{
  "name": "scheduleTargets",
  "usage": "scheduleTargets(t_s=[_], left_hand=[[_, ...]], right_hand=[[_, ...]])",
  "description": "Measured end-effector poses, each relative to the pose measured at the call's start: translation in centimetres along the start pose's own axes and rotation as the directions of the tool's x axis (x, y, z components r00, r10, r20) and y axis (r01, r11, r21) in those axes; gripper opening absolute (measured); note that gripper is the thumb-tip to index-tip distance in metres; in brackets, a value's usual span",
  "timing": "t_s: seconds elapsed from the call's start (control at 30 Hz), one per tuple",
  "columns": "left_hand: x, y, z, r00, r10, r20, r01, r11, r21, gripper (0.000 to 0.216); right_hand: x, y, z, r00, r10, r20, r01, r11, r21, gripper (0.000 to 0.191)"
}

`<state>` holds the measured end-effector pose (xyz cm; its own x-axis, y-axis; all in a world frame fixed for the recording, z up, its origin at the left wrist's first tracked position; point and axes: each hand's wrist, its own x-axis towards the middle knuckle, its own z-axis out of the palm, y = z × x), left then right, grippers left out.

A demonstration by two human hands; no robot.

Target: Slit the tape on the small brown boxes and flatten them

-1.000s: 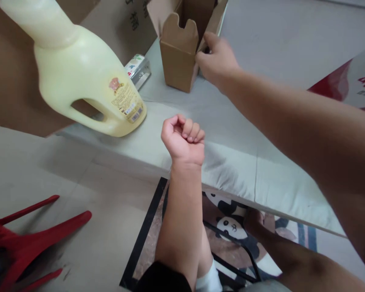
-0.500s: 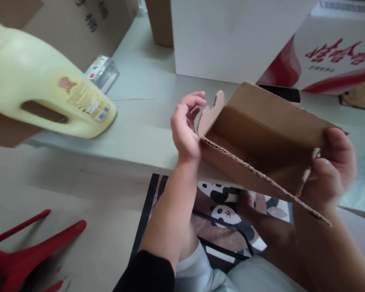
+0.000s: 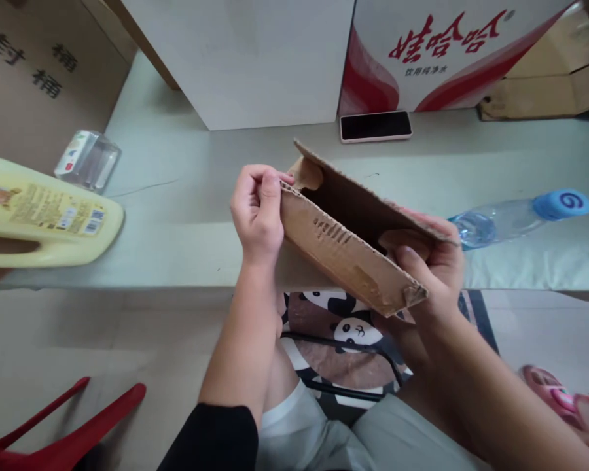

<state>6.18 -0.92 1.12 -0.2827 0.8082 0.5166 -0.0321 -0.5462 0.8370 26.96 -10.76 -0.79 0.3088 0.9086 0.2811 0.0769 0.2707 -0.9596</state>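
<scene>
A small brown cardboard box [image 3: 341,252] is tilted in front of me above the table's front edge, its top open and its long sides drawn toward each other. My left hand [image 3: 260,212] grips its left end, thumb on the near wall and fingers at the small end flap [image 3: 307,175]. At the right end my right hand [image 3: 434,265] is closed around the box, thumb inside by another folded flap and fingers behind the far wall. The inside is dark, and its floor is hidden.
On the pale table [image 3: 177,229] stand a yellow jug [image 3: 78,229], a clear plastic container [image 3: 95,160], a phone [image 3: 375,126], a clear bottle with a blue cap [image 3: 500,222], a white-and-red carton [image 3: 422,59] and a large white box [image 3: 269,65]. A red stool [image 3: 103,415] is below left.
The box has turned so its near outer wall shows, and its opening has narrowed. My left hand has closed on its left end. The view has shifted right.
</scene>
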Motion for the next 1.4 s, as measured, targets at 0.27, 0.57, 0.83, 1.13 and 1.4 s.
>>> scheduleTargets(t_s=[0.27,0.57,0.83,1.13,1.4], left_hand=[[0.6,-1.6,-1.7,0.962,0.121,0.243,-0.161,0.975,0.153,0.024],[0.7,-0.9,-2.0,0.942,0.090,0.323,-0.180,0.949,0.260,0.020],[0.6,-0.3,-1.8,0.955,0.033,0.295,-0.095,0.976,0.197,0.035],[1.4,-0.7,-2.8,0.979,-0.205,0.020,0.202,0.973,0.109,0.025],[2.3,-2.8,-4.7,0.869,-0.388,-0.308,0.372,0.922,-0.113,0.017]], right_hand=[[0.5,1.2,-0.7,0.985,-0.168,0.047,0.167,0.985,0.032,0.035],[0.6,-0.2,0.8,0.983,-0.177,-0.042,0.172,0.980,-0.100,0.020],[0.6,-0.9,0.7,0.994,-0.099,-0.046,0.095,0.992,-0.080,0.026],[1.5,1.6,-0.7,0.973,0.228,-0.039,-0.228,0.974,-0.009,0.039],[1.2,1.9,-0.5,0.874,0.341,0.345,-0.365,0.931,0.005,0.055]])
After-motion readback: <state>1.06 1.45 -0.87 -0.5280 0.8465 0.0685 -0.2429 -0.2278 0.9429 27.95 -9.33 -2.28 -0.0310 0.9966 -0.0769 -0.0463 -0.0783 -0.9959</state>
